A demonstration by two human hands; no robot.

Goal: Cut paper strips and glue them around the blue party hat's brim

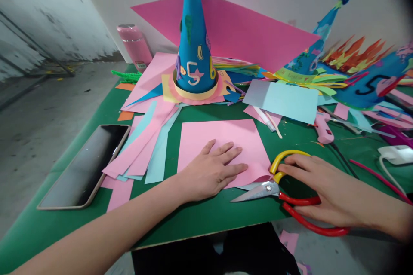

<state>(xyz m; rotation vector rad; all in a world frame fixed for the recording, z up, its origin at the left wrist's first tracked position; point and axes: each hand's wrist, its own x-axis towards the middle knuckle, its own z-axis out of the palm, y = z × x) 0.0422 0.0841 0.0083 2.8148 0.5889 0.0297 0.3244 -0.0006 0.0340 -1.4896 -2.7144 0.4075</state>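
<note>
A sheet of pink paper [196, 146] lies on the green table in front of me, its lower right corner curled up. My left hand [214, 172] is spread flat on this sheet, fingers pointing right. My right hand [309, 176] is wrapped round the handles of a pair of scissors [269, 188] with red and yellow grips. The metal blades point left at the sheet's near edge. One blade shows in front; the other is partly hidden by the paper, and whether the edge lies between them I cannot tell.
A phone [85, 165] and paper strips [138, 150] lie left. Behind stand a blue cone hat [195, 47], a pink bottle [135, 47] and a large magenta sheet [238, 30]. At right are a light blue sheet [287, 99], a pink glue gun [323, 128] and more decorated hats [371, 81].
</note>
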